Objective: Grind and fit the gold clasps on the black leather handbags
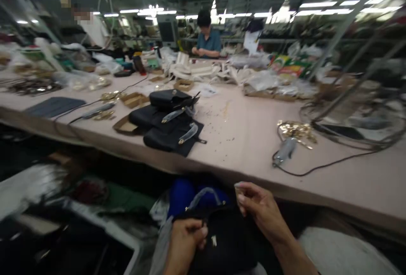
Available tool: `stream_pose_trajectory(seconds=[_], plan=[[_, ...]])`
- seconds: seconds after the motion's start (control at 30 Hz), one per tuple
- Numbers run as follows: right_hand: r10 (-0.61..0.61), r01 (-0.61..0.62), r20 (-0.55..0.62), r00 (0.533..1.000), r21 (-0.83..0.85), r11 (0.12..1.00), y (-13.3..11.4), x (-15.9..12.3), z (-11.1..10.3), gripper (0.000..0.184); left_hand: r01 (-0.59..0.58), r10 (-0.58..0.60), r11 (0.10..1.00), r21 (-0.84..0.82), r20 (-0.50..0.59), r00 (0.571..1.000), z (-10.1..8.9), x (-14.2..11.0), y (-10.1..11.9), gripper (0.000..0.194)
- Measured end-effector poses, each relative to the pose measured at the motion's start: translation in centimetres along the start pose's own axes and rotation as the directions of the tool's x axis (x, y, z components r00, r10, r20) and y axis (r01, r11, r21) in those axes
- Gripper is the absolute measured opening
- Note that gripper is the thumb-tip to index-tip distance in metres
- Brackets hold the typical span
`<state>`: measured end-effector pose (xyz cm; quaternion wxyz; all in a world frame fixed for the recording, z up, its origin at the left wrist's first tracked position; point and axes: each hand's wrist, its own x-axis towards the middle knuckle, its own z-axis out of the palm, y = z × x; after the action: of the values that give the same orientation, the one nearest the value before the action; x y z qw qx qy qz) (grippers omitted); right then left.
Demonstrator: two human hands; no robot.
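Observation:
A black handbag (228,241) rests in my lap below the table edge, its clear-wrapped handle (206,194) standing up. A small gold fitting (214,241) shows on its front. My left hand (187,241) is closed in a pinch at the bag's upper left; a dark bit shows at the fingertips, too small to make out. Raised over the bag's right side, my right hand (261,207) pinches a small flat gold-coloured piece (237,192) between thumb and fingers. Motion blurs the details.
Black handbags (171,127) are stacked on the table (250,139) beside cardboard trays (125,125). To the right lie a corded grey tool (285,151) and gold hardware (296,130). A co-worker (208,40) sits across. A white-rimmed bin (135,254) stands at lower left.

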<state>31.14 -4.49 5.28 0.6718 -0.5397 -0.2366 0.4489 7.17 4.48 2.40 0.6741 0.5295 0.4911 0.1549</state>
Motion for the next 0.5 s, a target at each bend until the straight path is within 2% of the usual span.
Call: stream_pose_trajectory(seconds=[0.07, 0.17, 0.33, 0.5], plan=[[0.143, -0.147, 0.068, 0.987, 0.057, 0.987, 2.8, -1.8, 2.8, 0.039, 0.029, -0.03, 0.995, -0.097, -0.011, 0.999, 0.0, 0.4, -0.9, 0.019], [0.268, -0.276, 0.13, 0.954, 0.045, 0.96, 5.1, -3.0, 5.0, 0.042, 0.053, -0.051, 0.992, -0.118, 0.013, 0.999, -0.1, 0.4, -1.1, 0.022], [0.225, -0.221, 0.167, 0.96, -0.043, 0.974, 4.9, -2.5, 6.1, 0.039, 0.051, -0.045, 0.991, -0.122, 0.045, 0.998, -0.3, 0.2, -0.7, 0.021], [0.196, -0.189, 0.118, 0.974, -0.065, 0.98, 5.5, -2.9, 6.6, 0.049, 0.047, -0.041, 0.986, -0.162, 0.04, 0.998, -0.2, 0.2, -1.1, 0.02]])
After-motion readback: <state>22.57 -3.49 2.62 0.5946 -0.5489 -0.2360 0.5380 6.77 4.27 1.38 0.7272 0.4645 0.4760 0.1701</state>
